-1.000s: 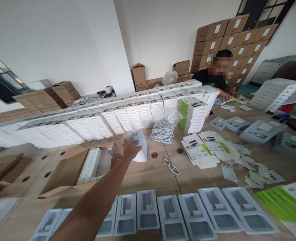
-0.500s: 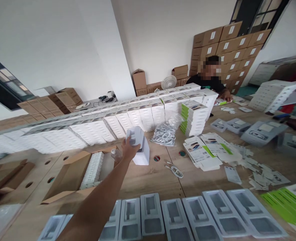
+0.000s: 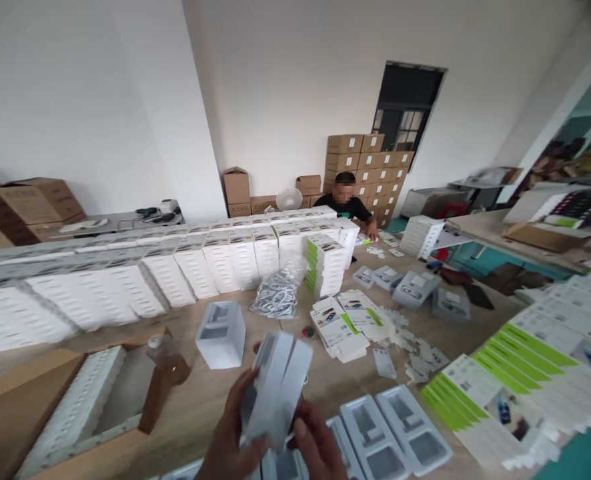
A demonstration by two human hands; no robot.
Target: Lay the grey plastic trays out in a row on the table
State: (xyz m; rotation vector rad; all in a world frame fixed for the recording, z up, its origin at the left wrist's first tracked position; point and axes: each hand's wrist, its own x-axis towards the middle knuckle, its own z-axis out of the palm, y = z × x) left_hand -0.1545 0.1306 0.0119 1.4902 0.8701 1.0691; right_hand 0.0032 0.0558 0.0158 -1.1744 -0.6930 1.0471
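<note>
At the near edge of the table (image 3: 210, 400), both hands are gripping a small stack of white plastic trays (image 3: 275, 390).

The left hand (image 3: 233, 440) is wrapping its fingers around the stack's left side while the right hand (image 3: 318, 443) is pinching its lower right corner with thumb and fingers, holding it tilted above the trays laid flat (image 3: 390, 437). Gripped this loosely, the slick nested pieces are likely fanning apart, and one could slide out onto the row below.

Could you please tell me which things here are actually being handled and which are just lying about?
In hand:
left hand
right hand
stack of white trays

Lying about:
tray stack on the table
bag of cables
bottle
</note>
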